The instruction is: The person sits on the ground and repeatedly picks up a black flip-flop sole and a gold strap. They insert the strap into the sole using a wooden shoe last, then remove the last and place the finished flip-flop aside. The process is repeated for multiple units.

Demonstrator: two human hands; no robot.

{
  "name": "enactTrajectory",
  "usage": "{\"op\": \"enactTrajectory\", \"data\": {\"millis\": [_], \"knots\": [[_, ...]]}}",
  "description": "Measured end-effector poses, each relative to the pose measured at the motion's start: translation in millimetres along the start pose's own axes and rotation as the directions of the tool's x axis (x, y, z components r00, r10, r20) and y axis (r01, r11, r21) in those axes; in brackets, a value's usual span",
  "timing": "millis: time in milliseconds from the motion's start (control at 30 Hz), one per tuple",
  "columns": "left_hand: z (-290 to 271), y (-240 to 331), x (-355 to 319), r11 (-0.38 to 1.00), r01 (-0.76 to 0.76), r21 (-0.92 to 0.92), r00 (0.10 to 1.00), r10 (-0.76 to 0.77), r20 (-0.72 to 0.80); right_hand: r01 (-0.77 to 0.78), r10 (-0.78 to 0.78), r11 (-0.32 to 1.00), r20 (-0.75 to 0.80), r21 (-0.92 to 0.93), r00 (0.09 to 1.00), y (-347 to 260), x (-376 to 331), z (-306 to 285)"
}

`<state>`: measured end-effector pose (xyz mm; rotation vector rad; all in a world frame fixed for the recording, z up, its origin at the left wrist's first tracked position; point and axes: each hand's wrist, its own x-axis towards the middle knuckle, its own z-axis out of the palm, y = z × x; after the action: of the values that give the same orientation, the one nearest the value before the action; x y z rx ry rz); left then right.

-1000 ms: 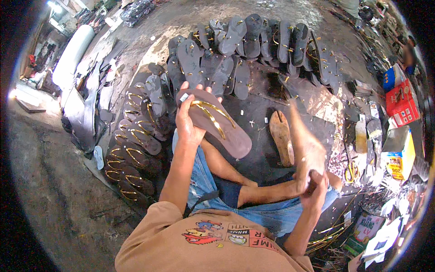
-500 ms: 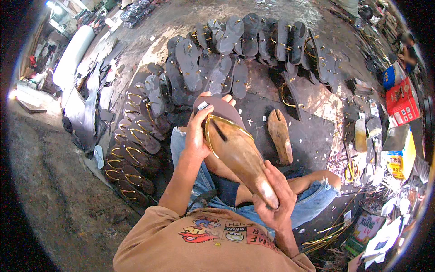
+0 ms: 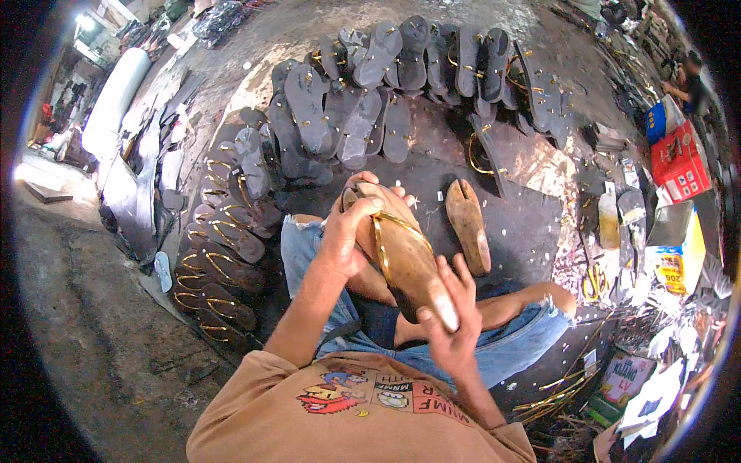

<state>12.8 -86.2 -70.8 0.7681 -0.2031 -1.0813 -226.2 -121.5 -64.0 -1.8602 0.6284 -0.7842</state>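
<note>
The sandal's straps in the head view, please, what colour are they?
Gold, on the brown sandal; clearest in the head view.

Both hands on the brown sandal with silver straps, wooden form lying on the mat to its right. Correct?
Not quite: the straps are gold, not silver. The head view shows the left hand and right hand holding the sandal, with the wooden form to its right.

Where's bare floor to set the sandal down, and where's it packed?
Bare dark mat right of the wooden last, up to the tool clutter. Bare concrete lower left, outside the gold-strapped row. Crowded: grey sole pile ahead, boxes and scraps at right. Both hands, left and right, hold the sandal.
</note>
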Motion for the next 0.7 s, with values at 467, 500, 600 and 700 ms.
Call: {"op": "enactTrajectory", "data": {"millis": [467,500,600,700], "knots": [[-15.5,-54.0,-88.7,0.928,0.371,-0.04,0.867,-0.361,-0.344,-0.118,0.104,0.988,0.137,0.098,0.985,2.4,-17.5,33.9],[-17.9,-41.3,-90.9,0.923,0.382,-0.045,0.863,-0.374,-0.339,-0.192,0.123,0.921,0.215,0.339,0.969,10.4,-20.5,20.8],[2.8,-10.5,-130.3,0.886,0.449,-0.115,0.842,-0.463,-0.277,-0.556,0.507,0.646,0.25,0.524,0.825,13.2,-35.4,8.8],[16.3,-6.1,-154.9,0.85,0.51,-0.132,0.803,-0.526,-0.281,-0.588,0.57,0.798,0.15,0.133,0.808,-8.2,-67.0,17.7]]}}
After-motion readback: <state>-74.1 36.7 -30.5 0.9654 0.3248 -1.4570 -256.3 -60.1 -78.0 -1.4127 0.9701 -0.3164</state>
